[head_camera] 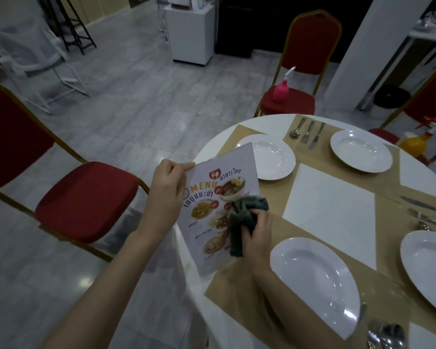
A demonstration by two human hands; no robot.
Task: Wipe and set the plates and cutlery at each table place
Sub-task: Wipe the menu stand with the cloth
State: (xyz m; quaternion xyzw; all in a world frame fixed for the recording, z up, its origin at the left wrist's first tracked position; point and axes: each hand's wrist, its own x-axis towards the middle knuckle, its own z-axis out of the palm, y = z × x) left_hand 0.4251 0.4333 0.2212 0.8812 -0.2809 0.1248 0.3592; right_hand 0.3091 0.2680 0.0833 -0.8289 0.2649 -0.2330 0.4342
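Head view of a round table [212, 152] during place setting. The left hand [165, 187] pinches the upper corner of a laminated menu card [212, 205], holding it tilted above the table edge, while the right hand [256, 231] clutches a dark cloth [244, 217] bunched against the card's printed face, apparently wiping it. Four white plates already lie on tan placemats: a far left plate [272, 157], a far right plate [360, 150], a near plate [315, 283] and a right-edge plate [428, 270]. A spoon, fork and knife set [308, 132] lies left of the far right plate; further cutlery [428, 212] lies above the right-edge plate, and blurred cutlery [385, 336] sits below the near plate. No cutlery is visible beside the far left plate, so that place appears unfinished. A pink bottle [282, 88] stands on a red chair [297, 71] and an orange spray bottle [418, 141] stands on another seat beyond the table's far right edge. Judged stage: late, with the menu and one cutlery set outstanding
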